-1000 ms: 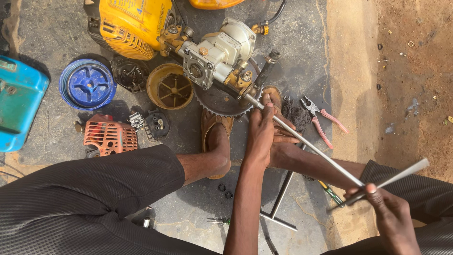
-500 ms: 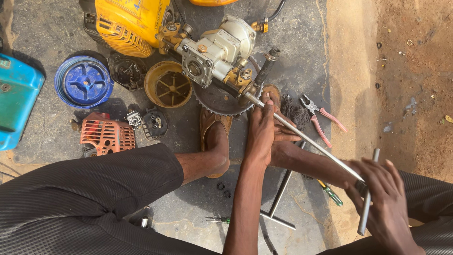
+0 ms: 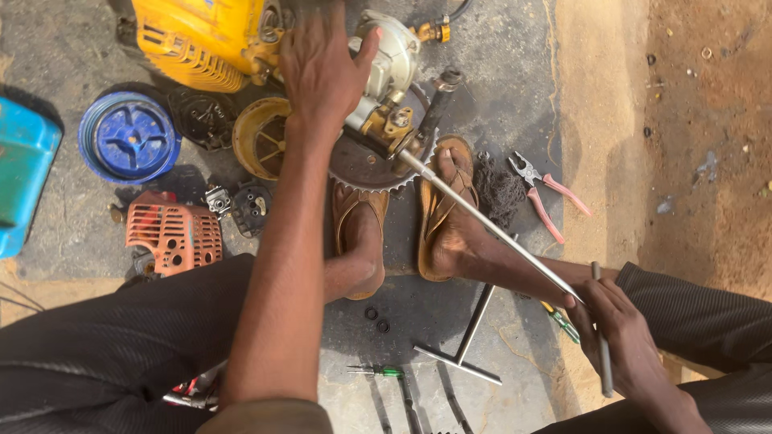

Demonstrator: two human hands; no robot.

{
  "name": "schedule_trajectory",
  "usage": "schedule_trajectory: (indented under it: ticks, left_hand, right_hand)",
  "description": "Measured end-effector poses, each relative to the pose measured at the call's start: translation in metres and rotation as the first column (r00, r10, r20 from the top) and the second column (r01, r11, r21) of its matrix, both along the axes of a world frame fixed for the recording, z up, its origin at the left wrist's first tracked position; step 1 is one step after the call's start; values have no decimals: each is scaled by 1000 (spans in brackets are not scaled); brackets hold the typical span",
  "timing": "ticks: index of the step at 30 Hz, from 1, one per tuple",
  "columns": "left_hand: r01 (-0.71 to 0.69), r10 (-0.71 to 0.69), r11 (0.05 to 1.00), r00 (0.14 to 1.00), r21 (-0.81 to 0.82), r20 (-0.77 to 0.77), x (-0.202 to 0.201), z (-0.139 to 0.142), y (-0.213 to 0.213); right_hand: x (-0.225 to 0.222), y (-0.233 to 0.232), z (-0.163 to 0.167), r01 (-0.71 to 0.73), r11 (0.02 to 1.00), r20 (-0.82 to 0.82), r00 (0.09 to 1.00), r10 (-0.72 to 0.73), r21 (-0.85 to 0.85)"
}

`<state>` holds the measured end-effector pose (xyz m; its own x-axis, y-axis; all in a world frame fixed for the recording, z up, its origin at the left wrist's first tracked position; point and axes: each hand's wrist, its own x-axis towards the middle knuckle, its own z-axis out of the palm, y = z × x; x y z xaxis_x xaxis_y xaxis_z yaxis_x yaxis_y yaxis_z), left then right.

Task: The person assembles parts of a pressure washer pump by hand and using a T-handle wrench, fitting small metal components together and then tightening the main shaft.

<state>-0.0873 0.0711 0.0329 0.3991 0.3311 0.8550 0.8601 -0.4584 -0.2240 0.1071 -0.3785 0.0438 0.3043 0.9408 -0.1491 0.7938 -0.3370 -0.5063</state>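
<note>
— Left hand [image 3: 322, 68]?
— Stretched forward over the grey gearbox housing [image 3: 386, 60], palm down, fingers spread and loose, gripping nothing. Resting on or just above the metal; cannot tell which.

— Right hand [image 3: 619, 337]?
— Low at the right, beside the knee. Fingers curled around a short grey rod [image 3: 601, 329], held roughly upright. Thumb and fingertips also touching the near end of the long steel shaft [image 3: 490, 229].

— Shaft position?
— Running diagonally from the brass fitting [image 3: 386, 128] at the gearbox down to the right hand, passing over the right foot.

— Under the gearbox?
— Toothed saw blade [image 3: 362, 165], flat on the ground, partly hidden by the housing. Both feet in brown sandals [image 3: 438, 217] just at its near edge.

— Behind that?
— Yellow engine [image 3: 205, 36], against the gearbox, at the top of the view.

— Around on the ground?
— Blue round cover [image 3: 129, 137] to the left, yellowish pulley cup [image 3: 257, 137] beside it, orange vented guard [image 3: 173, 233] nearer the left knee, small carburettor part [image 3: 217, 199] between them. Turquoise container [image 3: 24, 173] at the far left edge.

— Right of the feet?
— Dark wad of rag [image 3: 498, 189], then pink-handled pliers [image 3: 543, 193], lying open on the concrete.

— Closer in?
— T-shaped wrench [image 3: 466, 345] between the legs, green-handled screwdriver [image 3: 374, 370] just beside it, two small black rings [image 3: 376, 319] near the left heel.
</note>
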Motion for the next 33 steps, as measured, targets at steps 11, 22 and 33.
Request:
schedule_trajectory:
  ticks: [11, 22, 33]
  left_hand:
    - [243, -133, 651, 969, -719, 208, -21, -41, -26]
    - [244, -105, 660, 966, -711, 234, -20, -41, -30]
    - [263, -143, 692, 963, -673, 229, -20, -51, -22]
  right_hand:
    - [-50, 14, 20, 800, 416, -687, 5, -727, -433]
    - [-18, -54, 10, 334, 939, -544, 804, -240, 80]
    - [-7, -18, -2, 631, 660, -516, 437, -737, -408]
